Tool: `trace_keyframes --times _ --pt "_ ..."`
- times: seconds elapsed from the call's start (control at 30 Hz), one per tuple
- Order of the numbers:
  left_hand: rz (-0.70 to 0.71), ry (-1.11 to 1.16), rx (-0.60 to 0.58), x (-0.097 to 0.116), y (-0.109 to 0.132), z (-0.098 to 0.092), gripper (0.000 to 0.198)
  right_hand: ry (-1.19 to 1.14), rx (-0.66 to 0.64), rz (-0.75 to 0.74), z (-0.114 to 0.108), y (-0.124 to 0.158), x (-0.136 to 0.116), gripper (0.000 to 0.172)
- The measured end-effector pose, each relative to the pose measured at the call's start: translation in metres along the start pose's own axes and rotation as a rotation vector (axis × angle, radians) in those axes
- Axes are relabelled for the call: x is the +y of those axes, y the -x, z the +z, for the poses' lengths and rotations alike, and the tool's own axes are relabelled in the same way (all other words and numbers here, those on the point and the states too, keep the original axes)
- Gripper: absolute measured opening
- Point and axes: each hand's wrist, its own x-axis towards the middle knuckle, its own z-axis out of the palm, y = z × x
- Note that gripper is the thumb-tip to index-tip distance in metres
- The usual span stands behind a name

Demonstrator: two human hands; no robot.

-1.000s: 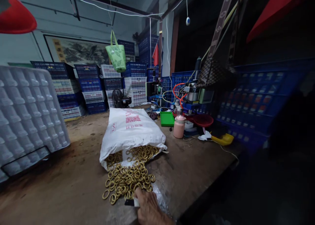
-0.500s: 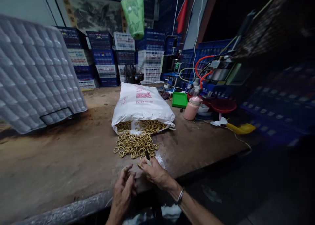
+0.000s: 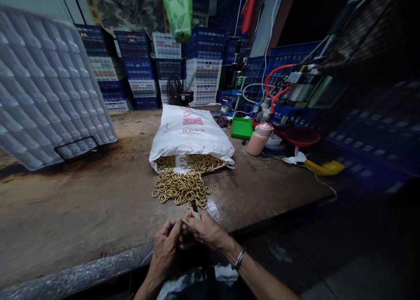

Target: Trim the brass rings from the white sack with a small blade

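My left hand is closed in a pinch at a small brass ring, which sits between the fingertips of both hands and is partly hidden. My right hand is wrapped round a small tool with a pale body and a dark end, pointing up and away; its exact kind does not show. Just beyond my hands lies a heap of brass rings, spilling from the open mouth of a white woven sack with red print. More rings show inside the sack.
A wrapped bundle of ribbed translucent plastic stands on the left of the table. A pink bottle, a green tray, a red dish and a yellow scoop are at right. Stacked crates line the back.
My left hand has closed from spread fingers to a pinch and come up to my right fingertips at the ring. The view has tilted slightly downward.
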Motion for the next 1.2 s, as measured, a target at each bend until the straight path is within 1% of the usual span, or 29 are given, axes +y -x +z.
trace_keyframes --times 0.1,0.17,0.3,0.37,0.43,0.57,0.63,0.73,0.8,0.93,1.0,1.07,1.1,1.2 --pt "0.076 -0.116 0.033 -0.001 -0.002 -0.003 0.034 0.222 0.113 -0.114 -0.001 -0.003 -0.003 0.014" --pt "0.170 -0.209 0.051 -0.003 -0.003 -0.007 0.028 0.365 0.160 -0.168 -0.001 -0.003 -0.006 0.016" --pt "0.377 -0.415 0.099 -0.004 -0.003 -0.011 0.017 0.596 0.160 -0.228 0.001 -0.001 -0.009 0.017" --pt "0.413 -0.443 0.098 -0.003 -0.002 -0.011 0.015 0.599 0.153 -0.258 0.003 -0.001 -0.008 0.017" --pt "0.360 -0.387 0.087 -0.002 -0.002 -0.011 0.017 0.516 0.163 -0.234 0.005 -0.002 -0.006 0.017" --pt "0.066 -0.136 0.018 -0.008 -0.001 -0.009 0.028 0.291 0.180 -0.120 0.008 -0.006 0.003 0.017" --pt "0.004 -0.037 -0.016 -0.012 0.000 -0.008 0.030 0.219 0.185 -0.115 0.009 -0.007 0.006 0.018" --pt "0.033 0.034 -0.034 -0.015 0.001 -0.006 0.028 0.224 0.173 -0.116 0.012 -0.005 0.004 0.021" --pt "0.106 -0.003 -0.025 -0.014 0.002 -0.007 0.024 0.298 0.163 -0.136 0.013 -0.003 -0.001 0.023" --pt "0.320 -0.277 0.028 -0.008 0.004 -0.012 0.016 0.488 0.210 -0.218 0.015 -0.001 -0.008 0.021" --pt "0.359 -0.357 0.025 -0.007 0.005 -0.014 0.016 0.564 0.238 -0.215 0.015 -0.002 -0.006 0.019" --pt "0.337 -0.330 0.005 -0.008 0.004 -0.014 0.018 0.588 0.256 -0.198 0.016 -0.004 -0.003 0.019" --pt "0.294 -0.288 -0.005 -0.010 0.004 -0.014 0.019 0.580 0.261 -0.192 0.016 -0.005 -0.002 0.019" --pt "0.075 -0.141 -0.041 -0.015 0.003 -0.014 0.026 0.522 0.252 -0.171 0.017 -0.005 0.001 0.020"
